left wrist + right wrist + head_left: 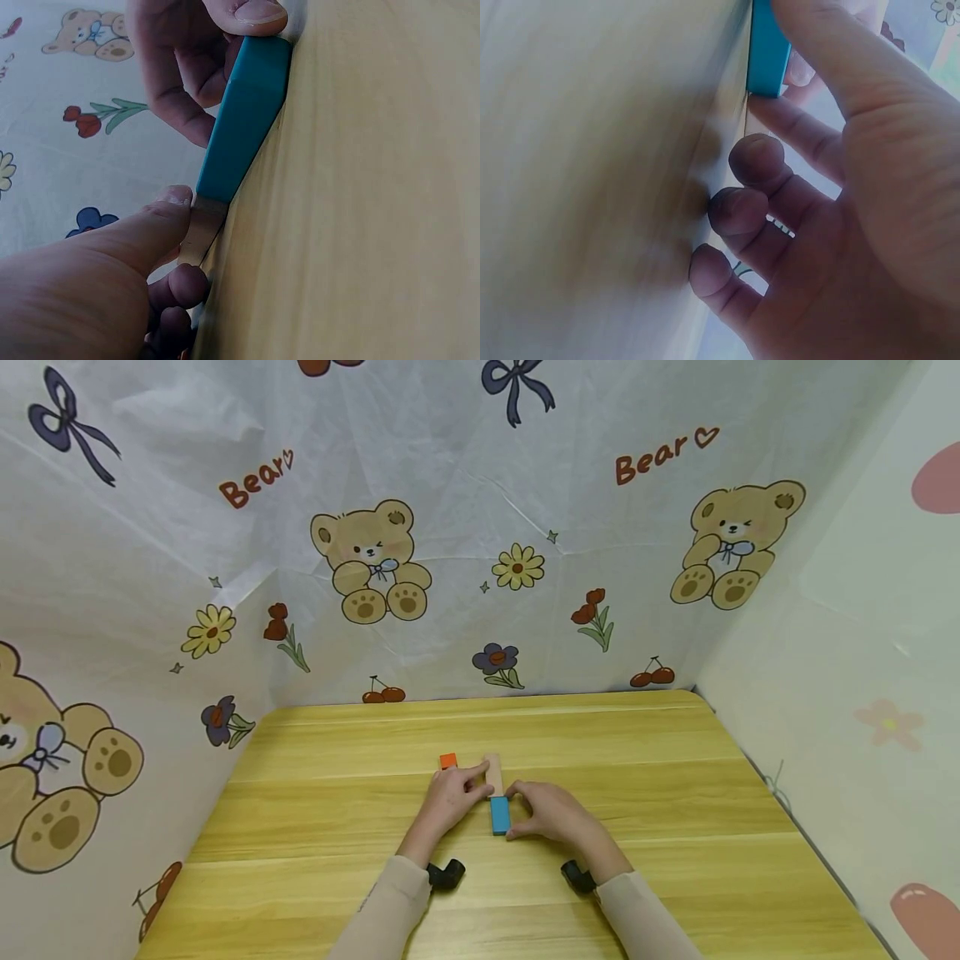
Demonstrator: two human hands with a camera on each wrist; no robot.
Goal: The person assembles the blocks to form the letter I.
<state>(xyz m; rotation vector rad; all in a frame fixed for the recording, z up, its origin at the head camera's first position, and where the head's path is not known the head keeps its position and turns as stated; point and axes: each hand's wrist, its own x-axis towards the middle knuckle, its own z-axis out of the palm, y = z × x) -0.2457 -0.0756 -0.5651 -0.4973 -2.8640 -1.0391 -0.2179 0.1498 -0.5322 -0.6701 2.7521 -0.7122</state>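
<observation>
- Left hand (450, 797): gripping. My thumb and forefinger are set toward the two ends of a plain wooden block (493, 772); the remaining fingers are curled beneath my palm.
- Right hand (551, 810): gripping. My thumb sits at the near end of a blue block (500, 817) and my forefinger at its far end; the other fingers are bent and hang free of the block.
- Position of blocks: both lie on the wood-grain table (315, 827), between my hands. The wooden block is directly beyond the blue one, end to end; whether the end faces meet fully, I cannot tell.
- Orange-red block (447, 761): on the table, just beyond my left hand and left of the wooden block; its near part is hidden.
- Surroundings: a pale cloth (457, 468) printed with bears and flowers hangs behind the table. Beige sleeves (393, 902) cover my forearms.
</observation>
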